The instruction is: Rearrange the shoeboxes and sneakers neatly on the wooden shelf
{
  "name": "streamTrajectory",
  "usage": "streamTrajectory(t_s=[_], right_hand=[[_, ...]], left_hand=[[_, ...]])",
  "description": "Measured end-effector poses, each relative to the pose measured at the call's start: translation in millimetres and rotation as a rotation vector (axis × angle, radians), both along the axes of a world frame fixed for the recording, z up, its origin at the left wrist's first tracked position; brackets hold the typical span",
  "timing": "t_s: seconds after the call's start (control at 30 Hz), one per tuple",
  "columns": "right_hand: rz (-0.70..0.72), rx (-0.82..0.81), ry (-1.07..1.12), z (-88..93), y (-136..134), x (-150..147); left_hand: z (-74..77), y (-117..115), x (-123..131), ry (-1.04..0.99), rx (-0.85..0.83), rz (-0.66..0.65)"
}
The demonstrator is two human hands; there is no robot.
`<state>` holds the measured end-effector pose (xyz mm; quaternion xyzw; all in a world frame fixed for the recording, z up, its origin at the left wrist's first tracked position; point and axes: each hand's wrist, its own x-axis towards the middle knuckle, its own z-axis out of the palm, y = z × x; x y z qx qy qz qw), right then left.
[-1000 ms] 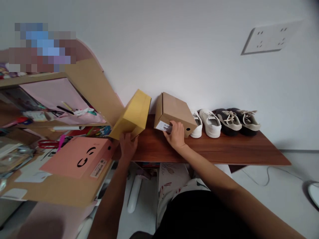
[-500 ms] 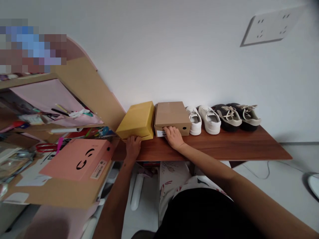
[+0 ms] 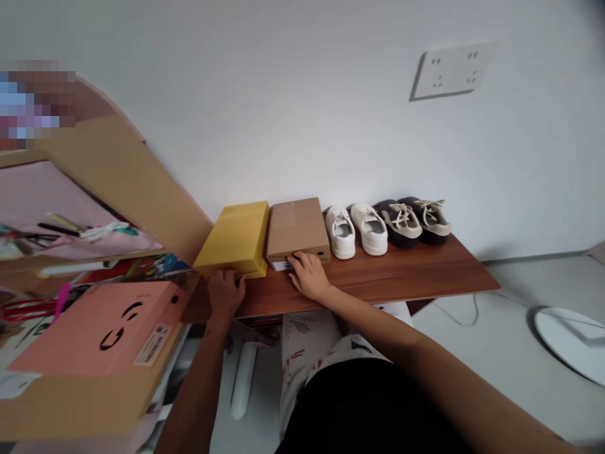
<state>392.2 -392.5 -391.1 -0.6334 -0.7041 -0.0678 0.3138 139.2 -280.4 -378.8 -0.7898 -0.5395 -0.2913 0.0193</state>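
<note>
A yellow cardboard box (image 3: 231, 239) lies flat on the wooden shelf (image 3: 392, 277), with a kraft-brown shoebox (image 3: 297, 230) right beside it. My left hand (image 3: 225, 294) grips the front edge of the yellow box. My right hand (image 3: 307, 275) has its fingers on the front of the brown box, partly covering a white label. To the right of the brown box stand a pair of white sneakers (image 3: 355, 230) and then a pair of dark sneakers with pale laces (image 3: 410, 222).
A pink box (image 3: 94, 331) sits on a cluttered light-wood desk (image 3: 113, 176) left of my left hand, close to the shelf end. A white wall socket plate (image 3: 451, 70) is above the shoes. A round white base (image 3: 571, 337) and a cable (image 3: 454, 315) lie on the floor.
Both boxes, tilted a second ago, now lie flat side by side on the shelf. My hands stay at their front edges, and the view has swung slightly.
</note>
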Motion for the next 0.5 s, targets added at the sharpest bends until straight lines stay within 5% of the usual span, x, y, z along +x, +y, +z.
streamTrajectory(t_s=[0.13, 0.27, 0.37, 0.5], right_hand=[[-0.236, 0.16, 0.174, 1.8, -36, 61], [-0.596, 0.195, 0.304, 2.7, -58, 138], [-0.636, 0.073, 0.365, 5.3, -57, 175], [-0.565, -0.079, 0.458, 8.1, -50, 193]], left_hand=[[15.9, -25, 48, -0.197, 0.124, 0.019], [27.5, -70, 150, -0.332, 0.031, -0.325], [32.5, -95, 240, -0.307, -0.214, -0.533], [33.5, -100, 324, -0.104, -0.424, -0.345]])
